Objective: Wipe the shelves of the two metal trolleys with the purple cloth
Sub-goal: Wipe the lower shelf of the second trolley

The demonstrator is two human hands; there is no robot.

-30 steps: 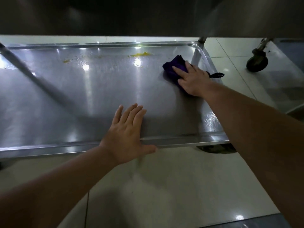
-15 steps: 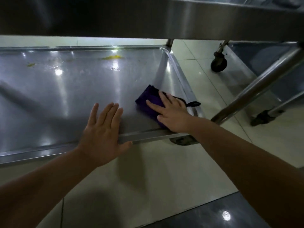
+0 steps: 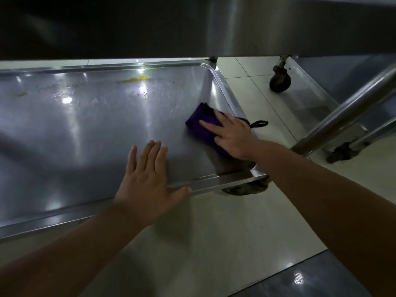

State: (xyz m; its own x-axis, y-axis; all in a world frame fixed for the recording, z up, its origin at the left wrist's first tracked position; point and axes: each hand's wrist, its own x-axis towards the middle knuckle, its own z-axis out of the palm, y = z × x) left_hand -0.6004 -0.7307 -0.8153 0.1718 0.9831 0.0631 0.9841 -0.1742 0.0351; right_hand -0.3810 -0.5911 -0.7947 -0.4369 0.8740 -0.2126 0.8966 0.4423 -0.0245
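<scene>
On the bottom shelf of the stainless-steel trolley (image 3: pixel 90 133), near its right rim, the right hand (image 3: pixel 232 137) presses flat-fingered on the folded purple cloth (image 3: pixel 201 123), while the left hand (image 3: pixel 145 179) rests flat, fingers straight, across the front rim.

Two bare hands show: the left hand (image 3: pixel 147 181) and the right hand (image 3: pixel 231 136). There is one folded purple cloth (image 3: pixel 199 123), bearing one black hanging loop (image 3: pixel 259 123). Two shiny metal trolleys stand here: the near trolley (image 3: pixel 85 129) and the right trolley (image 3: pixel 317 97). Three dark castor wheels show: the back castor wheel (image 3: pixel 279 81), the right castor wheel (image 3: pixel 340 154) and the corner castor wheel (image 3: pixel 244 189). Two stains mark the near shelf: one large yellow smear (image 3: pixel 137 79), one small yellow smear (image 3: pixel 21 94).
</scene>
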